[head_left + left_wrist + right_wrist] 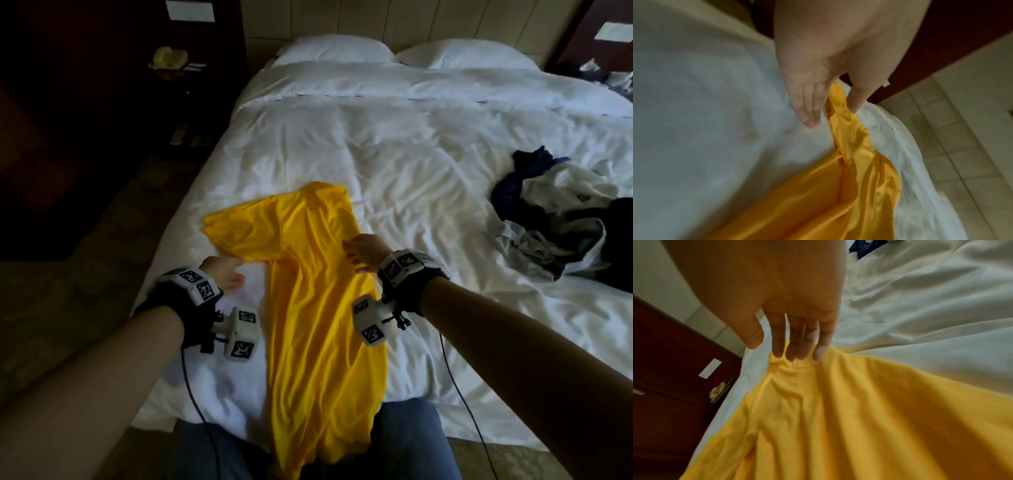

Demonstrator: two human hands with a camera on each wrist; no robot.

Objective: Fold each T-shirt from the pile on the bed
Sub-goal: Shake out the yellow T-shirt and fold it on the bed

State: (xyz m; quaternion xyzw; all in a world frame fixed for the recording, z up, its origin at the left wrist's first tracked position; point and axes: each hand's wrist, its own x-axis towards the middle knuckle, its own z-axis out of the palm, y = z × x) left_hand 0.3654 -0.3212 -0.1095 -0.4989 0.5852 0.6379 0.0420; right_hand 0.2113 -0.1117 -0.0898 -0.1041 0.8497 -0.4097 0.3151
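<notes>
A yellow T-shirt [322, 325] lies lengthwise on the white bed [411, 154], its hem hanging over the near edge. One sleeve [243, 229] sticks out to the left. My left hand [239, 270] is at the sleeve's lower edge, fingers straight, thumb apart; in the left wrist view the hand [833, 116] has the yellow fabric [859, 186] running between thumb and fingers, not clasped. My right hand [352, 257] hovers over the shirt's right edge near the chest, fingers straight. In the right wrist view its fingertips [797, 356] just meet the yellow cloth [859, 418].
A pile of dark blue, white and black garments [555, 212] lies at the bed's right side. Two pillows [332, 49] sit at the headboard. A dark nightstand with a phone [169, 56] stands left of the bed. My jeans-clad legs [404, 445] are against the near edge.
</notes>
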